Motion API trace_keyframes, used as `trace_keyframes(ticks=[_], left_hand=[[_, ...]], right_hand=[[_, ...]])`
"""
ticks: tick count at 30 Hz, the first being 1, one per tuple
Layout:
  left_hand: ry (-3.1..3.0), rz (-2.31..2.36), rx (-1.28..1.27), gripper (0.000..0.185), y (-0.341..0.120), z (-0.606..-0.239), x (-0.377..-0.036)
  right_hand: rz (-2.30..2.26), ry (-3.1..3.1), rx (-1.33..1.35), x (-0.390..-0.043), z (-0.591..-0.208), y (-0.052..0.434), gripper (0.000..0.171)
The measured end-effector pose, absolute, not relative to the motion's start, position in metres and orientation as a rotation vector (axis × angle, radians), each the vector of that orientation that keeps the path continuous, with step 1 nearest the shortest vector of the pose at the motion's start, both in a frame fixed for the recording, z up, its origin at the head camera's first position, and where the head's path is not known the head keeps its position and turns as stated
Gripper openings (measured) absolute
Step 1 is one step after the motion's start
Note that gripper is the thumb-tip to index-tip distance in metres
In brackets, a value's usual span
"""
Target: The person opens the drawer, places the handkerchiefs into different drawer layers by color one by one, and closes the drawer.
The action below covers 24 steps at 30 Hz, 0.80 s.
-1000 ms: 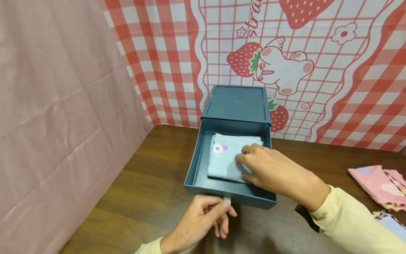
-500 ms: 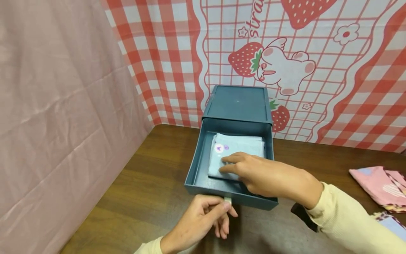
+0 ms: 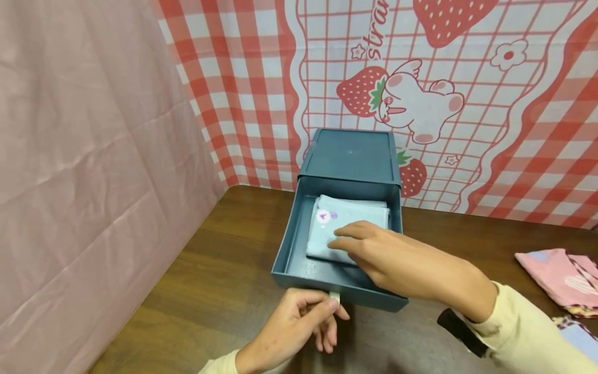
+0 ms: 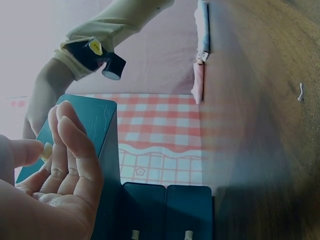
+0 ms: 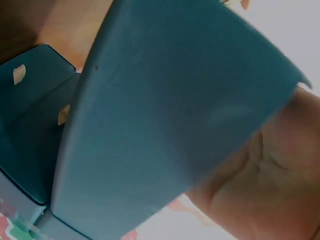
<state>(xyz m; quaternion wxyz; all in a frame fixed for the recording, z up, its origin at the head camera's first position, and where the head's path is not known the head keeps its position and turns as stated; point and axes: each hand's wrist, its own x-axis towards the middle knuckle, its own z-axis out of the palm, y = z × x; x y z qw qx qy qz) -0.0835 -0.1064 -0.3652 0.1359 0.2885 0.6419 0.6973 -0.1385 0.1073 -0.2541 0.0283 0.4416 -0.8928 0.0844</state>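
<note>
A teal drawer box stands at the back of the wooden table, its drawer pulled out toward me. A folded light blue cloth with a small purple print lies inside. My right hand reaches into the drawer, its straight fingers resting on the near part of the cloth. My left hand pinches the small beige tab on the drawer's front. The left wrist view shows that tab between thumb and fingers. The drawer wall fills the right wrist view, hiding the fingers.
A folded pink patterned cloth and a pale blue one lie at the table's right edge. A pink curtain closes the left side and a strawberry-print backdrop stands behind the box.
My right hand slid from the cloth's right side leftward across it. The left hand kept its pinch on the tab and the drawer stayed open.
</note>
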Motion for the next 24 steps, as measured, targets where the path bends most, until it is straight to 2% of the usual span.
trace_keyframes(ticks=[13,17,20,24], left_hand=[[1.887,2.026,0.855,0.03,-0.103,-0.364,-0.083],[1.895,2.029,0.865,0.029,-0.103,-0.365,-0.082],[1.894,2.026,0.849,0.029,-0.102,-0.365,-0.082],[1.887,2.024,0.842,0.029,-0.102,-0.364,-0.082]], right_hand=[[0.363,-2.411,1.329,-0.12,-0.25,0.136,0.035],[0.407,-2.352,1.322,-0.119,-0.252,0.147,0.024],[0.412,-2.331,1.287,-0.118,-0.254,0.157,0.04],[0.429,-2.299,1.241,-0.114,-0.256,0.171,0.046]])
